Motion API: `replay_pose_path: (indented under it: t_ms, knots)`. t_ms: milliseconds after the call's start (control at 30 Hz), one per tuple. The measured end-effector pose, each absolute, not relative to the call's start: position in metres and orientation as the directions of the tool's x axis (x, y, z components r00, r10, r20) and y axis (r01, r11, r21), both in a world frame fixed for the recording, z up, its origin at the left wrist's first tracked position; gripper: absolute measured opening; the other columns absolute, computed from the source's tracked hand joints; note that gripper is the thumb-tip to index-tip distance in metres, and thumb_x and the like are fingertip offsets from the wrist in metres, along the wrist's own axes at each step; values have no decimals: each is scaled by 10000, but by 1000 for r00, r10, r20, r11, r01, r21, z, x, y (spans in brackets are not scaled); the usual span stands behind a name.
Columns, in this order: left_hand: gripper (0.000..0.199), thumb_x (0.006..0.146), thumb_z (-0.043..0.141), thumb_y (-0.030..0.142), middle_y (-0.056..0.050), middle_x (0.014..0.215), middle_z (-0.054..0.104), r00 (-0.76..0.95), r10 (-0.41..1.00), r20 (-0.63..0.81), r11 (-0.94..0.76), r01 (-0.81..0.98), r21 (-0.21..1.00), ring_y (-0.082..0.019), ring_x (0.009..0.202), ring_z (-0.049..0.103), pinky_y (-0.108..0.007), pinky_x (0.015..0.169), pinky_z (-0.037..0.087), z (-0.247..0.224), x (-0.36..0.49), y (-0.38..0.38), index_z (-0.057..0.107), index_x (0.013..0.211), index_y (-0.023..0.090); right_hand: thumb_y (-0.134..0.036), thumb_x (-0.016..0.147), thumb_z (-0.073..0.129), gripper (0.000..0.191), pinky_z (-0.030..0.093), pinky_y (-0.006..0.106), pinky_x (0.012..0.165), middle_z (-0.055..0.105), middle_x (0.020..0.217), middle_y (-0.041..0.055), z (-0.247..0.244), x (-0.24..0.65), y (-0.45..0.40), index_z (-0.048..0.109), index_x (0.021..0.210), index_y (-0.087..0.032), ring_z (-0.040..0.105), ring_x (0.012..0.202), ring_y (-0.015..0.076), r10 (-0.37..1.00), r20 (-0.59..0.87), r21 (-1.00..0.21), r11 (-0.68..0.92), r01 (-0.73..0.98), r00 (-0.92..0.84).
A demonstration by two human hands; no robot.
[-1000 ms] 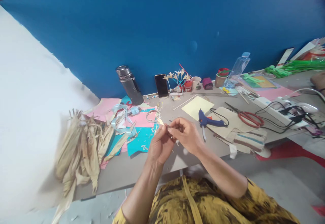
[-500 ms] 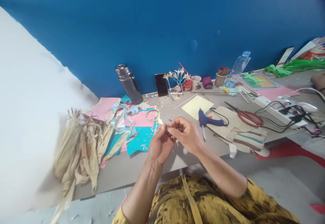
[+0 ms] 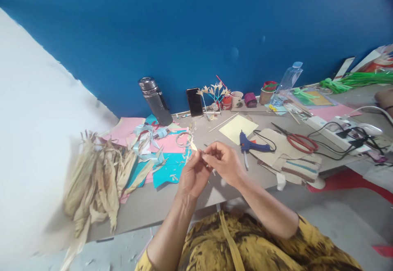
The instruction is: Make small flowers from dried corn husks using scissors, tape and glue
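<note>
My left hand (image 3: pixel 194 175) is closed, thumb and fingers pinching the base of a small pale corn husk piece (image 3: pixel 193 145) that points up and left. Against its fingertips presses my right hand (image 3: pixel 225 162), also closed in a pinch; what lies between its fingers is too small and hidden to make out. Both hands are held together over the front of the table. Just to their right lies a blue glue gun (image 3: pixel 253 145). Behind them, pale husk flowers on thin stems (image 3: pixel 215 93) stand near the wall.
Dried corn husks (image 3: pixel 92 185) hang over the table's left edge, beside pink and blue paper (image 3: pixel 170 170). A thermos (image 3: pixel 156 103), a phone (image 3: pixel 194 102) and a plastic bottle (image 3: pixel 287 83) stand at the back. Red-handled scissors (image 3: pixel 302 143), a glove (image 3: pixel 302 168) and a power strip (image 3: pixel 336 134) lie right.
Both hands keep the same pinch at nearly the same spot. The whole view has shifted very slightly; nothing on the table has visibly moved.
</note>
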State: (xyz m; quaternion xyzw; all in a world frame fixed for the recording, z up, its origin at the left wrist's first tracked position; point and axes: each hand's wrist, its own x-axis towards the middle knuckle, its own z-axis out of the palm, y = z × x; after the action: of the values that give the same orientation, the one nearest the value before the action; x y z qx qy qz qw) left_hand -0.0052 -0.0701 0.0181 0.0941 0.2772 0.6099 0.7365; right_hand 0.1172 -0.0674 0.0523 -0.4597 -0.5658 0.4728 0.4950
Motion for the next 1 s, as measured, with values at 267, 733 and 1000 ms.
replay_pose_path:
  t_ms: [267,733,1000]
  knots:
    - [99,768,776,201,-48,853,708,101,954,-284,232,-848,476,-195,892,680,-331,846,536,17,-6,-70,686,786,167,-285,738,652,106,424,224,537,585,650,-28,54,116,-69,620,764,-188,519,571,113,990,106,-994,109,31,-89]
    - [111,758,786,204,-41,846,708,98,954,-284,233,-839,493,-193,884,682,-325,825,538,17,-5,-70,682,779,168,-248,741,648,74,424,223,546,584,654,-34,51,117,-68,633,779,-186,504,575,107,987,130,-990,133,36,-91]
    - [126,747,795,219,-36,837,710,57,961,-271,196,-832,519,-192,863,691,-310,788,537,12,-2,-70,681,774,174,-266,725,657,88,409,230,518,558,616,-36,52,114,-69,607,731,-193,508,551,113,991,118,-993,119,18,-60]
